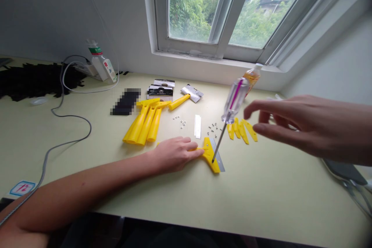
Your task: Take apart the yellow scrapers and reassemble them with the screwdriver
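My left hand [176, 154] is closed round the handle of a yellow scraper [207, 154] lying on the table, its index finger stretched toward the head. A grey blade [219, 159] sticks out along the scraper's right edge. On the head rests the tip of a screwdriver [234, 102] with a clear handle and a purple stripe, leaning to the right. To the right of that handle, my right hand [293, 124] is open in the air, thumb and fingers apart, not touching the screwdriver. Small screws [215, 127] and yellow plastic head pieces [241, 131] lie beyond the scraper.
Several yellow scraper handles [145, 124] lie left of centre, near small nuts [181, 121] and thin blades [198, 127]. Behind are a packaged scraper [179, 102] and black packs [159, 92]. Bottles [103, 66], a grey cable [87, 124] and a dark device [345, 171] are around the edges.
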Tool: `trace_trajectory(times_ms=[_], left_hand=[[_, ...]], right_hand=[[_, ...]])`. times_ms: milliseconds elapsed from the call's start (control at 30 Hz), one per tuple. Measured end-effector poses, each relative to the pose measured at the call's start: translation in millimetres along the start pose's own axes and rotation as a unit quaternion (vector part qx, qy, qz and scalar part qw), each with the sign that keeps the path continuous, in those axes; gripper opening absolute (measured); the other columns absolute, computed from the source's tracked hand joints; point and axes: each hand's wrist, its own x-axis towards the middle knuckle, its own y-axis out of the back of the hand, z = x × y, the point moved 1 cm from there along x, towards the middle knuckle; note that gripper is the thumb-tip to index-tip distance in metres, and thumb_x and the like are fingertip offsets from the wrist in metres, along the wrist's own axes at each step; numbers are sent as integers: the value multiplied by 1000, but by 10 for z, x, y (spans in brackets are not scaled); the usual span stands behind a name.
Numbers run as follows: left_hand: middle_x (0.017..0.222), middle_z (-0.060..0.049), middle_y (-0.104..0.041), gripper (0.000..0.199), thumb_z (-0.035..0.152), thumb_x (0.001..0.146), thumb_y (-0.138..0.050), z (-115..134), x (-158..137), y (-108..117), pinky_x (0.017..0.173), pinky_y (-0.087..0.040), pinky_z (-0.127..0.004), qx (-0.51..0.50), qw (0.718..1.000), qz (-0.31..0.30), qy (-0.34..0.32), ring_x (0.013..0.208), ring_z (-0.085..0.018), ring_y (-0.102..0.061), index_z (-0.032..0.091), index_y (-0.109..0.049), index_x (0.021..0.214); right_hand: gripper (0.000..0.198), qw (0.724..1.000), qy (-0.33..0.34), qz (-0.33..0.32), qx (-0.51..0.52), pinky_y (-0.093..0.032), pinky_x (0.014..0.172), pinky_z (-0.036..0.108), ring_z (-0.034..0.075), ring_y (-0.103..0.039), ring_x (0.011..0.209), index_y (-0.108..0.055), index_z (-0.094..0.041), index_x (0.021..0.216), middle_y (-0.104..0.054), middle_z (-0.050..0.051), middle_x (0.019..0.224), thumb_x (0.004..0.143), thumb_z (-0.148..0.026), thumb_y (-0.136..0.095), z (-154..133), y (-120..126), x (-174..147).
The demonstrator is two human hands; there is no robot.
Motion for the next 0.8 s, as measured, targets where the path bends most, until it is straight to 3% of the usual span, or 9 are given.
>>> trace_trajectory(times_ms=[100,200,300,467,700,800], left_hand=[[101,-6,-63,38,15,93,-45,11,5,12,81,-48,-31,3,1000,5,0,87,-18,-57,19,-53,131],[100,-5,-63,40,14,92,-47,15,6,13,79,-48,-32,9,1000,7,5,84,-19,-56,19,-53,131],[101,-5,-64,41,15,91,-48,11,6,1,78,-48,-32,13,1000,4,-3,83,-19,-55,19,-52,132],[102,-6,-64,40,15,92,-46,1,5,-9,77,-47,-32,13,1000,8,-7,82,-19,-55,18,-52,132],[99,-6,-64,40,16,93,-46,1,-4,-1,77,-47,-32,13,1000,6,-3,82,-19,-55,19,-51,133],[99,-7,-63,40,16,92,-47,-2,-6,-16,76,-47,-32,21,1000,12,-7,83,-19,-55,18,-51,132]], right_hand=[[85,998,27,-53,3,-54,72,42,32,-68,94,-39,-30,144,-66,10,122,74,-73,-60,-273,-214,159],[82,997,-22,-43,59,-52,80,41,31,-65,106,-26,-21,150,-63,13,127,86,-68,-47,-441,-519,424],[62,991,-53,-72,97,-51,77,38,28,-66,100,-40,-24,141,-67,10,121,91,-61,-40,-415,-818,706],[42,992,-89,-64,69,-47,82,36,27,-64,101,-57,-23,119,-69,9,115,91,-51,-44,-206,-1148,1135],[49,986,-151,-52,55,-49,78,39,32,-64,101,-55,-18,119,-67,16,113,87,-55,-49,-233,-1573,1749],[47,980,-183,-44,60,-50,77,39,31,-64,102,-51,-15,123,-66,18,114,86,-45,-53,-236,-1697,1916]])
